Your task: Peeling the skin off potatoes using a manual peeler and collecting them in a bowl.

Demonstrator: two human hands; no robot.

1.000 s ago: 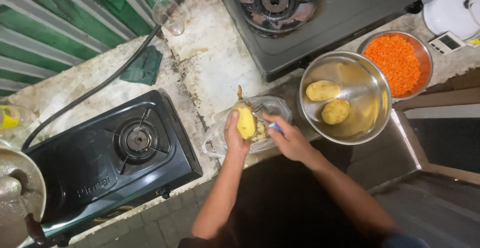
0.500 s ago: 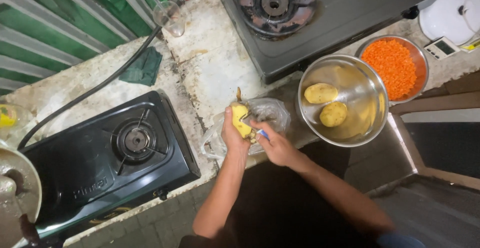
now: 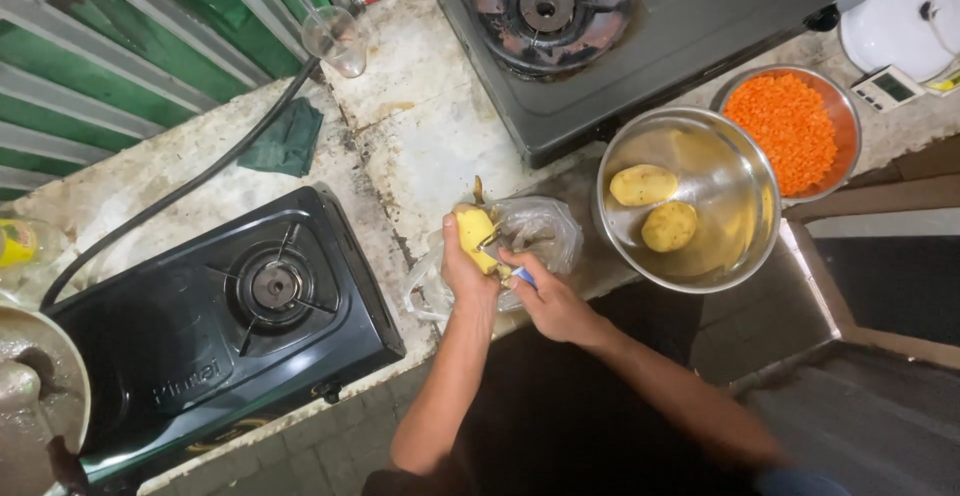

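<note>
Counts: three potatoes in view, two burners, two metal bowls, one plastic bag, one glass, one green cloth.

Left hand (image 3: 468, 274) is clenched around a half-peeled potato (image 3: 473, 228), gripping it from below, fingers wrapped round the lower half. The potato sits over the plastic bag (image 3: 545, 231) at the bench (image 3: 430, 146) front edge, between the two stoves. Its long axis runs roughly up-down in the view, slightly tilted, with the free end pointing away from the person toward the back of the bench. A strip of peel curls off that top end.

Right hand (image 3: 550, 301) grips a blue-handled peeler (image 3: 512, 272), blade end touching the potato's right side. Fingers are closed on the handle.

The other two potatoes (image 3: 655, 206) are already peeled and lie in the large steel bowl (image 3: 740, 171) to the right, just beside each other, not clearly touching. The smaller bowl (image 3: 848, 121) behind it holds chopped orange carrot and touches the large bowl's rim.

Black single-burner stove (image 3: 215, 311) is left of the hands. Grey stove (image 3: 640, 26) is at the back right. A black hose (image 3: 190, 186) runs across the bench past the green cloth (image 3: 285, 141). The glass (image 3: 335, 41) stands near the wall. A grey metal pot (image 3: 40, 406) is at the far left edge, partly cut off.
</note>
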